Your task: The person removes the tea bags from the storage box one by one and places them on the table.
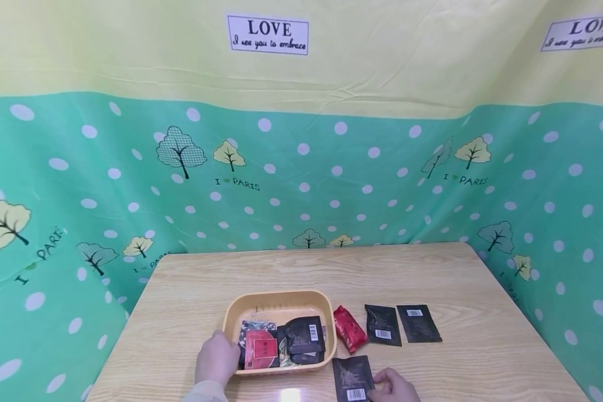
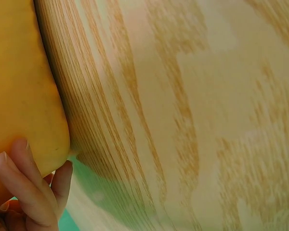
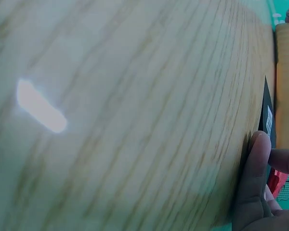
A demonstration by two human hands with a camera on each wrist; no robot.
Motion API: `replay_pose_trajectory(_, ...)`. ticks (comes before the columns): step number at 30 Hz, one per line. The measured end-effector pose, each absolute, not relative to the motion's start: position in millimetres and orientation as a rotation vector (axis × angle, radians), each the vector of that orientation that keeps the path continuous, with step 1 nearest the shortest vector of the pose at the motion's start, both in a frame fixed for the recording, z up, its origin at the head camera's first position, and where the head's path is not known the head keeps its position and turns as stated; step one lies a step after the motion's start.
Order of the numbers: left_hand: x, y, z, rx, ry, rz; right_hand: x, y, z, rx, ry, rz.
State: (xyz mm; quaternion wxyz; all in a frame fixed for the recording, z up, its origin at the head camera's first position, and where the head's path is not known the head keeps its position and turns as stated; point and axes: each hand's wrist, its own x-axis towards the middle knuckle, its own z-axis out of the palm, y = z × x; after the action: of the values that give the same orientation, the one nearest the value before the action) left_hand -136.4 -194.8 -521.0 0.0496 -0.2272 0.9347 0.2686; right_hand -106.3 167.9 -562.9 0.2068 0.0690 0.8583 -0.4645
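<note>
1. Two of your hands are in view: the right hand [image 1: 393, 386] pinches a black packet [image 1: 353, 378] between thumb and fingers, at its three o'clock edge.
2. Your left hand [image 1: 217, 357] holds the tan tray [image 1: 281, 294] at its eight o'clock corner, fingers along the outer wall; your thumb's place is hard to make out.
3. You lose the pinched packet's lower edge to the bottom of the head view, and the right wrist view shows it nearly edge-on. You cannot tell whether it is clear of the table [image 1: 196, 296].
4. Inside the tray, on your right hand's ten o'clock, black packets [image 1: 304, 336] overlap at three o'clock and hide parts of those beneath. A red-and-pink packet [image 1: 261, 348] at eight o'clock partly covers a patterned one [image 1: 256, 325].
5. At eleven o'clock from your right hand, a red packet [image 1: 350, 329] lies just beside the tray, between it and two loose black packets [image 1: 383, 325] at twelve and one o'clock.
6. Beyond the table, at twelve o'clock, hangs a dotted curtain [image 1: 331, 184].
</note>
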Motion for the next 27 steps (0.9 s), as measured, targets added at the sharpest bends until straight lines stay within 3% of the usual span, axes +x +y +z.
replay_pose_trajectory(27, -137.3, -195.3, -520.2, -0.685, 2.853, 0.806, -106.1, 163.7, -554.2, 0.156, 2.513, -1.230)
